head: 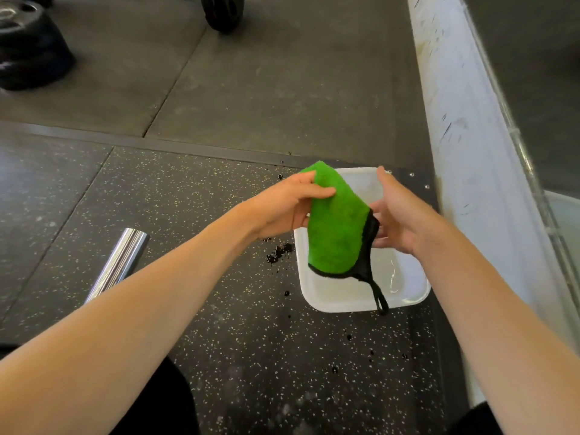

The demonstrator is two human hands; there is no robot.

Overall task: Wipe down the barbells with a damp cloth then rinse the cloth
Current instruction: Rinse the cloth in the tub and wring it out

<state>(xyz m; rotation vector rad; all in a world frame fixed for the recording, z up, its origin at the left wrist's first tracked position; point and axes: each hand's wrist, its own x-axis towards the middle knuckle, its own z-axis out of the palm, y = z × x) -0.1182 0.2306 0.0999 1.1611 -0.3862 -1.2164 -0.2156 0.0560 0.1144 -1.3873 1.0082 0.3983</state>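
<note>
"While both hands are up, which one has the cloth?"

"The left hand [284, 204] grips the fluffy green microfibre cloth with black trim [337, 227] near its top, thumb across the front and fingers behind. The cloth hangs in the air over the shallow white plastic tray [408, 296], and its black loop dangles over the tray's near rim at six o'clock."

"And the right hand?"

"The right hand [397, 215] sits at three o'clock of the cloth, thumb up, fingers bent against the black edge. I cannot tell whether they pinch it."

"Is the tray wet?"

"A thin clear film glints on its bottom toward four o'clock. Dark water splashes [279, 252] spot the speckled black rubber floor [175, 189] at nine o'clock of the tray, with more drops at six."

"Where is the barbell?"

"A polished chrome barbell end [120, 265] lies on the floor at eight o'clock from the hands, well apart from the tray."

"Any writing to read?"

"The stacked black weight plates [31, 58] at ten o'clock of the view have a shiny hub, but any marks are too blurred to read. A black round disc [222, 11] stands at twelve o'clock, and a scuffed white wall base [470, 152] runs from one to five o'clock, near the tray."
</note>
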